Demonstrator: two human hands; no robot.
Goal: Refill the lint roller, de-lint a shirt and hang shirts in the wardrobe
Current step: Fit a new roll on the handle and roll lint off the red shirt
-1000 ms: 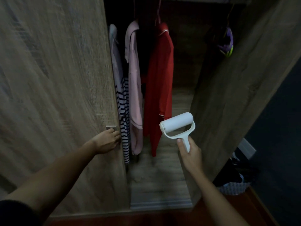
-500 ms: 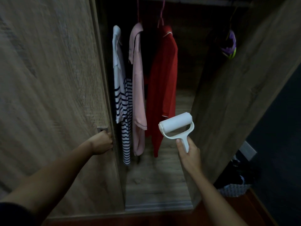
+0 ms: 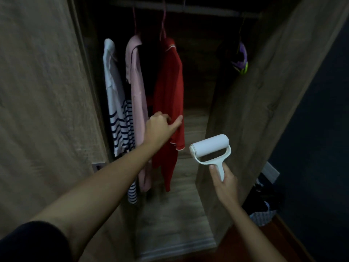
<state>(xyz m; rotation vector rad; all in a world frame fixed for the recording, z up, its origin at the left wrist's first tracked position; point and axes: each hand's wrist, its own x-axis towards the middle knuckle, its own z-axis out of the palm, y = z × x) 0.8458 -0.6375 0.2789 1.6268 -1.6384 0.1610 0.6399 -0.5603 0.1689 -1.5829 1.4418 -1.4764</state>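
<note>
Wardrobe (image 3: 255,91) stands open; three shirts hang on the rail (image 3: 188,11), from left to right a striped shirt (image 3: 115,95), a pink shirt (image 3: 137,95) and a red shirt (image 3: 170,87). The lint roller (image 3: 209,148) is held up in front of the opening, right of the red shirt's hem and clear of all cloth. Right hand (image 3: 224,184) is wrapped round its handle. The roll looks white and full, so the refill is judged done. De-linting is judged not yet begun, since the roll touches no fabric. Whether more shirts await hanging cannot be seen. Left hand (image 3: 160,125) reaches into the wardrobe and touches the red shirt low on its side, one digit extended and the rest curled. Whether it has cloth pinched cannot be told. Roller orientation: handle runs near to far with the head at the far end; the roll's long axis lies left to right, its right end slightly higher.
</note>
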